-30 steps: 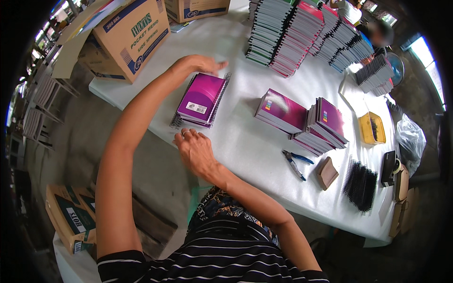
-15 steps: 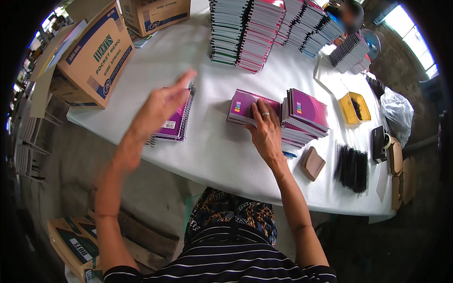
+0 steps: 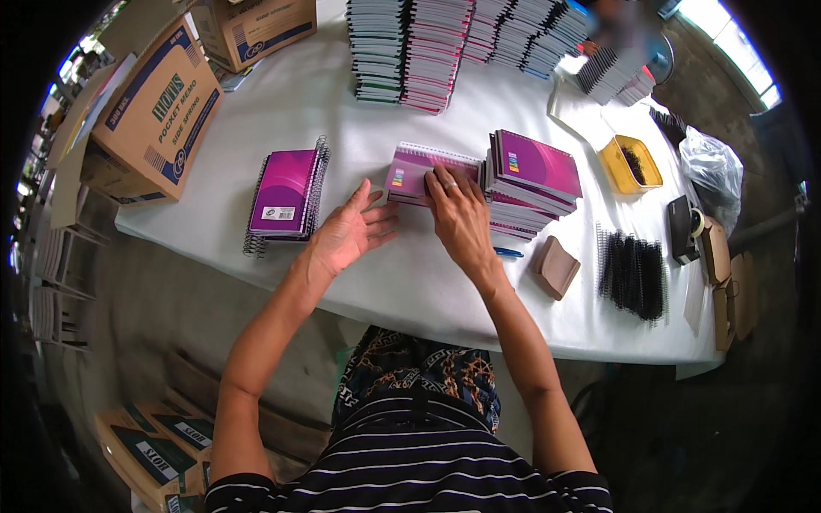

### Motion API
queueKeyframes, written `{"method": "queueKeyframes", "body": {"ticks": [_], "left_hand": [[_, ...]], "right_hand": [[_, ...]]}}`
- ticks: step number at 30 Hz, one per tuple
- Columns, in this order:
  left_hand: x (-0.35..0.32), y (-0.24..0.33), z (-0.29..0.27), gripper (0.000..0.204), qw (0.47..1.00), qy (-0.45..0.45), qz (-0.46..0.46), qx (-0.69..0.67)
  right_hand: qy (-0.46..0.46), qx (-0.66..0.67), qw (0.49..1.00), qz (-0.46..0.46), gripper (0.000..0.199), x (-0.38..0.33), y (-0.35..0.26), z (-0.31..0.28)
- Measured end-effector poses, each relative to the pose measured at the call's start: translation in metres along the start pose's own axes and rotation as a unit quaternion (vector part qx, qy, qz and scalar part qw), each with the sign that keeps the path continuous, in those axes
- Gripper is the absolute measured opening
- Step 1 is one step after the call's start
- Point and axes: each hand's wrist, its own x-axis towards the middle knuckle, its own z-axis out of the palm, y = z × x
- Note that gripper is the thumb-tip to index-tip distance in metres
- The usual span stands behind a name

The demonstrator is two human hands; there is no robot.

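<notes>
our right hand (image 3: 462, 218) presses flat on a purple notebook (image 3: 415, 173) beside the pile (image 3: 532, 184), pinning it to the table (image 3: 410, 282), while our left hand (image 3: 346, 235) hovers near, fingers spread, gripping nothing.

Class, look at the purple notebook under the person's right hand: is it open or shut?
Shut. The purple notebook lies flat on the white table, cover up, no pages showing, with the right hand pressing on it.

Left hand (image 3: 346, 232) came off the purple notebook stack (image 3: 286, 195), now open near the middle notebook (image 3: 419, 173). Right hand (image 3: 459, 214) went from table edge onto that notebook.
</notes>
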Motion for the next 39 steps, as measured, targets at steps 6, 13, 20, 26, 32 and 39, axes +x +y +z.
{"method": "queueKeyframes", "body": {"ticks": [6, 13, 20, 26, 32, 39], "left_hand": [[-0.018, -0.008, -0.010, 0.084, 1.000, 0.017, -0.010, 0.019], [-0.018, 0.009, -0.007, 0.071, 0.982, -0.145, -0.078, -0.097], [-0.053, -0.011, 0.012, 0.070, 0.958, -0.134, 0.144, 0.210], [-0.042, -0.041, 0.018, 0.090, 0.914, -0.131, 0.222, 0.314], [-0.052, -0.048, 0.018, 0.098, 0.895, -0.079, 0.288, 0.332], [-0.046, -0.056, 0.003, 0.102, 0.859, -0.083, 0.196, 0.466]], "right_hand": [[-0.017, -0.057, 0.995, -0.085, 0.047, -0.012, 0.007, 0.000], [-0.062, 0.075, 0.991, -0.093, 0.044, -0.033, -0.026, -0.036], [0.016, 0.304, 0.936, 0.177, 0.080, -0.064, -0.017, -0.078], [-0.089, 0.527, 0.766, 0.357, 0.030, -0.093, -0.026, -0.051], [-0.010, 0.523, 0.816, 0.247, 0.032, -0.085, -0.035, -0.052], [-0.052, 0.560, 0.764, 0.317, 0.032, -0.098, -0.038, -0.036]]}}
